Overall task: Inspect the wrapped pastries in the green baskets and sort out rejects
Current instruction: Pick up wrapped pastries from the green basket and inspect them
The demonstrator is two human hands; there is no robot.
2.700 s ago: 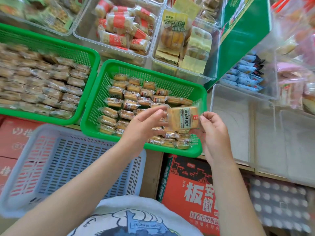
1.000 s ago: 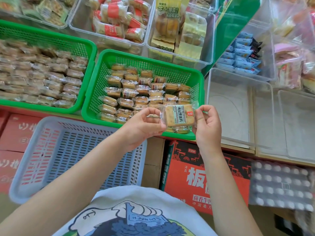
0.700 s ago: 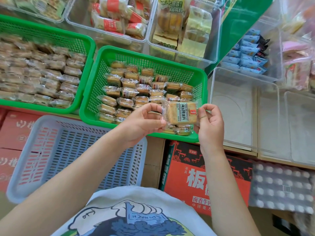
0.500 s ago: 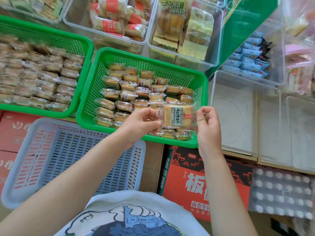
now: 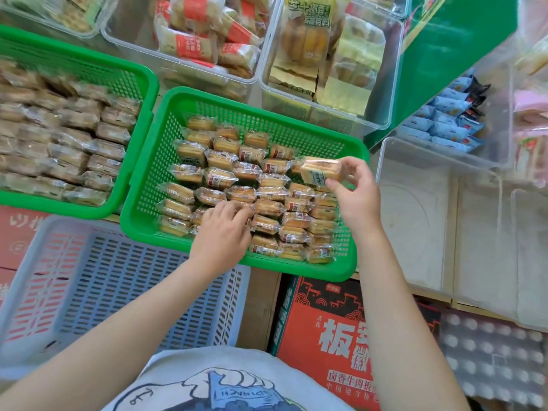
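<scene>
While right hand (image 5: 357, 200) pinches a wrapped pastry (image 5: 318, 170), left hand (image 5: 224, 229) curls onto basket pastries (image 5: 268, 207)

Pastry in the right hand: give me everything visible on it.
The held pastry is a golden-brown rectangular slab sealed in clear, glossy film with a pale printed label on its near face; the text is too blurred to read. The right hand pinches it at its right end, holding it roughly level and lifted over the far right corner of the nearer green basket. The left hand does not touch it. No damage can be made out.
</scene>
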